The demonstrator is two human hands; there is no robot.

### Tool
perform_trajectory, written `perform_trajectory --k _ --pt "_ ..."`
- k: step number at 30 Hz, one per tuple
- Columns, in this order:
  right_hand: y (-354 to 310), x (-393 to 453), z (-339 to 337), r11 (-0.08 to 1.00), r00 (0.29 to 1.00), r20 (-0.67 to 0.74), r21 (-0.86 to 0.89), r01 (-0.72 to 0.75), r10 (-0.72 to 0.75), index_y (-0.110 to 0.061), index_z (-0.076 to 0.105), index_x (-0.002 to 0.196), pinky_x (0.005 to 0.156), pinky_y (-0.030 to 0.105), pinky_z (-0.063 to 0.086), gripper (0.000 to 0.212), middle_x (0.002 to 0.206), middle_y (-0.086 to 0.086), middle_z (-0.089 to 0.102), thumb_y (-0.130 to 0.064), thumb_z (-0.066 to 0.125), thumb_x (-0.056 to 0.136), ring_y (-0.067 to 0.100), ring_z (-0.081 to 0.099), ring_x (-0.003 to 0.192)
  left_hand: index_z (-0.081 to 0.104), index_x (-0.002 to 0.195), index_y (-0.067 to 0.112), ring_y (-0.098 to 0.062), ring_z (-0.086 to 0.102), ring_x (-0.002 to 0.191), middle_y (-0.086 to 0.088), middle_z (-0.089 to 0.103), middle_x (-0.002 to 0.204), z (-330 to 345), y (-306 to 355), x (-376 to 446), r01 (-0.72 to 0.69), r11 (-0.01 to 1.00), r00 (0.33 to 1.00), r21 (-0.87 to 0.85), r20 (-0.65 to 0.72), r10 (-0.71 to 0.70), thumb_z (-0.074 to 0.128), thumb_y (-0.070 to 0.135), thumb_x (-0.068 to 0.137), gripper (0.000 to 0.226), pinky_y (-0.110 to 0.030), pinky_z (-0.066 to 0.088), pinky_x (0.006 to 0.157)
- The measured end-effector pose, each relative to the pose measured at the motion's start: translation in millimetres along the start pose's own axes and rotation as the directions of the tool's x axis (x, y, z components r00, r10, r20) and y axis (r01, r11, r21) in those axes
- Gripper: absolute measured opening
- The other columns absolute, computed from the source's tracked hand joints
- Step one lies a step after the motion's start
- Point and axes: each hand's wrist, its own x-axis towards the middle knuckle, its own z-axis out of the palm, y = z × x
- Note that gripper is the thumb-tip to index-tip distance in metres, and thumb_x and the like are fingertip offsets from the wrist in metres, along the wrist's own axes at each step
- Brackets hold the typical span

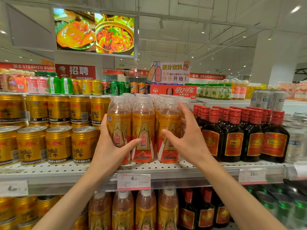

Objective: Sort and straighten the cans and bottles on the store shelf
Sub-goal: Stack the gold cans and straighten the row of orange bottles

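Observation:
Three orange energy-drink bottles with clear caps stand at the front of the perforated white shelf [166, 166], with more rows behind. My left hand [109, 146] wraps the left bottle [118, 125], thumb stretched across toward the middle bottle [143, 128]. My right hand [186, 138] is at the right bottle [167, 130], fingers spread around its right side and thumb in front; a firm grip cannot be told. All three bottles stand upright with labels facing forward.
Gold Red Bull cans [58, 143] stand stacked in two layers to the left. Dark bottles with red caps [232, 136] fill the right side. Price tags [133, 180] hang on the shelf edge. More orange bottles [146, 211] and dark bottles sit on the shelf below.

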Motion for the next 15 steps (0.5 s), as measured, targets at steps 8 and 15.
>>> perform_trajectory --k 8,15 --pt "15.1 -19.3 1.2 0.985 0.973 0.164 0.033 -0.169 0.162 -0.037 0.010 0.160 0.121 0.036 0.031 0.097 0.160 -0.016 0.032 -0.046 0.074 0.087 -0.002 0.030 0.141 -0.001 0.155 0.044 -0.011 0.048 0.134 0.012 0.040 0.153 -0.7 -1.3 -0.4 0.009 1.000 1.000 0.002 0.002 -0.009 0.082 0.061 0.061 0.127 -0.040 0.042 0.111" --pt "17.8 -18.4 5.7 0.983 0.974 0.137 0.018 -0.182 0.178 -0.039 0.015 0.158 0.118 0.038 0.037 0.096 0.158 -0.015 0.038 -0.054 0.073 0.084 0.006 0.037 0.143 0.002 0.155 0.041 -0.003 0.050 0.121 0.024 0.041 0.134 1.2 -0.3 1.5 0.003 1.000 1.000 -0.023 -0.006 -0.003 0.084 0.051 0.066 0.122 -0.022 0.041 0.096"
